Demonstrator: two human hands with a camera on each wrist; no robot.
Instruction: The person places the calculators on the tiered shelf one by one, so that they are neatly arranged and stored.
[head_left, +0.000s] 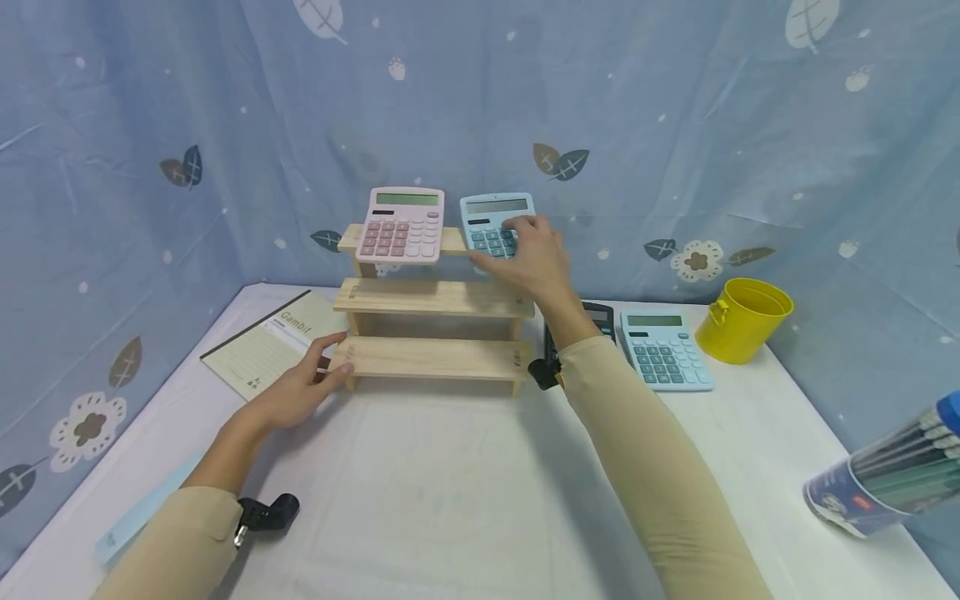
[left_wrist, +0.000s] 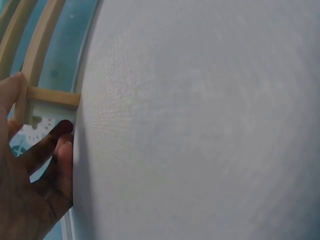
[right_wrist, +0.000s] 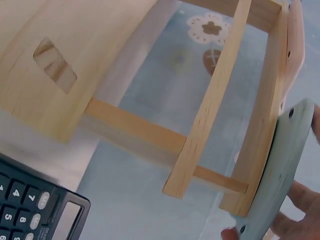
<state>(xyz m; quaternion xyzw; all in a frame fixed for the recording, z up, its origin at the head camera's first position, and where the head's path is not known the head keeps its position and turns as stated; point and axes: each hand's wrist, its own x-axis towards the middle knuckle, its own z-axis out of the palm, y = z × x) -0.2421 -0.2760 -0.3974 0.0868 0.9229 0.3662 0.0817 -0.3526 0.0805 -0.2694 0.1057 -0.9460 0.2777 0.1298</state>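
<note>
A three-step wooden display shelf (head_left: 431, 357) stands on the table. My left hand (head_left: 294, 392) pinches the left end of its lowest step between thumb and forefinger; in the left wrist view the other fingers curl beside the shelf's leg. On the top step, at the left, a pink calculator (head_left: 402, 225) leans with its screen up. To its right my right hand (head_left: 531, 258) grips a blue calculator (head_left: 495, 218) by its lower right part, covering some keys. In the right wrist view this blue calculator (right_wrist: 280, 170) sits against the top plank, near its end.
Right of the shelf lie a black calculator (right_wrist: 35, 205), partly hidden by my right arm, and another light blue calculator (head_left: 667, 350). A yellow bucket (head_left: 738, 321) and a tub of pencils (head_left: 862, 496) stand farther right. A notepad (head_left: 273, 342) lies at the left.
</note>
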